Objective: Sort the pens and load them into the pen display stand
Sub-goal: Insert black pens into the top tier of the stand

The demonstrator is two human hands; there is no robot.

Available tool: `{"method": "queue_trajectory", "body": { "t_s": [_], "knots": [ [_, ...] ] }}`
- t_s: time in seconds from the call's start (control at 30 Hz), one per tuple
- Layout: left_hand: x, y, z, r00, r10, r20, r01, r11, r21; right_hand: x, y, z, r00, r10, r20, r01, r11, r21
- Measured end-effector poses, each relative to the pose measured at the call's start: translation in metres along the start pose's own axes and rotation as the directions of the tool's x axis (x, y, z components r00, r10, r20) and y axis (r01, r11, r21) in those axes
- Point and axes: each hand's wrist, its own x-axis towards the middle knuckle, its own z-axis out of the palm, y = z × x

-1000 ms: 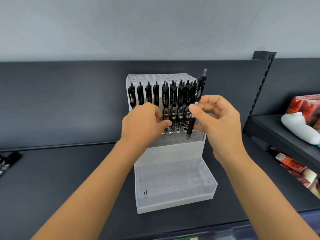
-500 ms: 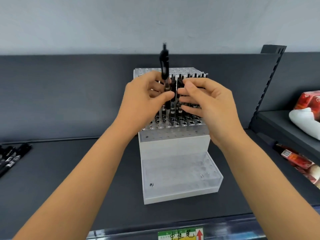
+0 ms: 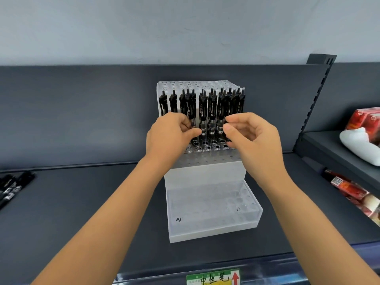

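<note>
We find the upper tier of the pen display stand [image 3: 205,175] roughly half filled with black pens [image 3: 211,105]. Its lower tier holds none, and loose pens [image 3: 12,188] wait far left. The left hand [image 3: 166,138] pinches one standing pen [image 3: 190,108]. The right hand [image 3: 255,140] curls beside the row, its grip unclear to us. Dark grey shelf [image 3: 82,202], pale wall [image 3: 185,27].

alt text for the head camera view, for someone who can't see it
Two bare hands work at a clear pen display stand on a dark shelf, its upper tier holding upright black pens. The left hand pinches one pen's barrel; the right hand is curled at the rightmost pens.
</note>
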Motion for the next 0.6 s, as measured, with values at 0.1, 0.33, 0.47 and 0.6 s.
{"method": "queue_trajectory", "body": {
  "t_s": [0.1, 0.33, 0.47, 0.6],
  "knots": [
    [0.000, 0.004, -0.001, 1.000, -0.003, -0.007, 0.004, 0.997, 0.078, -0.004, 0.001, 0.003, 1.000, -0.013, 0.003, 0.013, 0.999, -0.037],
    [0.002, 0.013, -0.002, 0.998, 0.001, 0.057, -0.013, 0.979, 0.203, -0.011, 0.001, 0.011, 0.999, -0.012, 0.037, 0.014, 0.997, -0.079],
    [-0.004, 0.012, -0.002, 0.998, -0.020, 0.066, 0.004, 0.972, 0.233, -0.016, 0.002, 0.011, 0.998, -0.025, 0.061, 0.032, 0.993, -0.115],
    [-0.026, 0.008, -0.015, 0.993, 0.085, 0.081, -0.105, 0.951, 0.290, -0.026, 0.000, 0.012, 0.990, -0.106, 0.092, 0.126, 0.962, -0.244]
  ]
}}
